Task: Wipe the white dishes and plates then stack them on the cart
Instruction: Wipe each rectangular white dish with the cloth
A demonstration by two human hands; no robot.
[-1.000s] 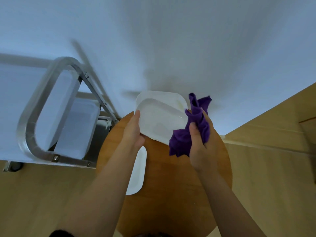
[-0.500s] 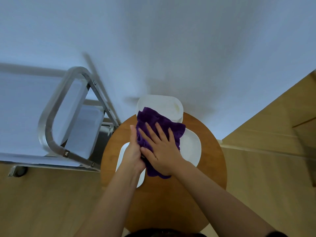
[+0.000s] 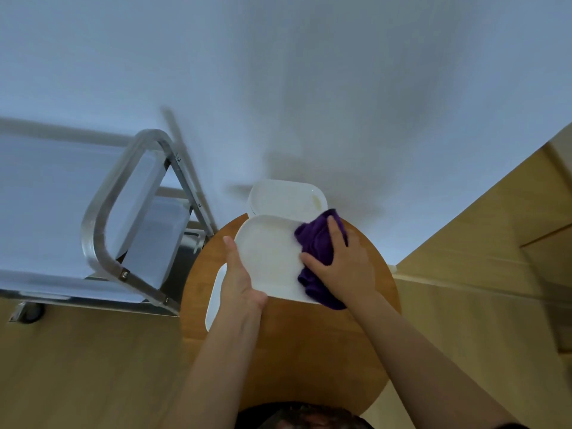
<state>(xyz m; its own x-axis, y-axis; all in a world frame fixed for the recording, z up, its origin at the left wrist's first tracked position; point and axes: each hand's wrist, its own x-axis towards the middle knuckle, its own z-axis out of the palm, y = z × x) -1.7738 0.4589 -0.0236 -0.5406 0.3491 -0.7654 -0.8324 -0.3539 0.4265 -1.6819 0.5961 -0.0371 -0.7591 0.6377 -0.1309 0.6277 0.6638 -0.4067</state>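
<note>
- While dark hair (image 3: 305, 416) fills the bottom edge of the head view, two bare forearms reach up from it over a round wooden table (image 3: 309, 342).
- Left hand (image 3: 240, 278) lies along the left edge of a white plate (image 3: 267, 258), fingers straight, the thumb tucked at the near left corner; whether fingers curl beneath the plate cannot be told.
- Under that left wrist a second white plate (image 3: 215, 297) lies flat on the table, mostly hidden by the forearm, only its left rim showing.
- Right hand (image 3: 345, 267) presses a bunched purple cloth (image 3: 315, 246) onto the right side of the held plate, fingers spread over the cloth and thumb bent against its near edge; the cloth covers the plate's right rim and hangs past the near right corner.
- Just beyond the held plate, and partly overlapped by it and by the cloth, a third white dish (image 3: 286, 196) sits at the far edge of the table, close to the wall (image 3: 309, 72).
- Left of the table stands a metal cart (image 3: 102, 218) with a rounded tube frame, just beside the table edge; pale trays show on its shelves, and one wheel (image 3: 29, 312) rests on the wooden floor (image 3: 77, 366).
- At right, light wooden panelling (image 3: 495, 243) runs along the floor.
</note>
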